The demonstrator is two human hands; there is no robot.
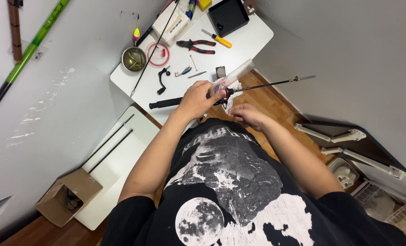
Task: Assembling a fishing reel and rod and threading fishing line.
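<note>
Rod [267,84]: long axis level, handle left, tip right, over the table [253,41]. Left hand [196,100] closed round it mid-length. Right hand [247,116] just below, fingers loosely curled, nothing clearly held.

We're seeing a clear plastic sleeve package [232,76] sticking up at a slant from the left hand [195,100], which is gripping it together w/ a thin black rod. Back on the white table [253,38], a white oblong box [172,26] is lying near the far edge, w/ print on its top; a black square box [229,16] is sitting open just right of it. A small yellow pkg [204,3] is peeking in at the frame's top. Down on the floor, an open brown cardboard box [68,196] is resting against a white board.
</note>
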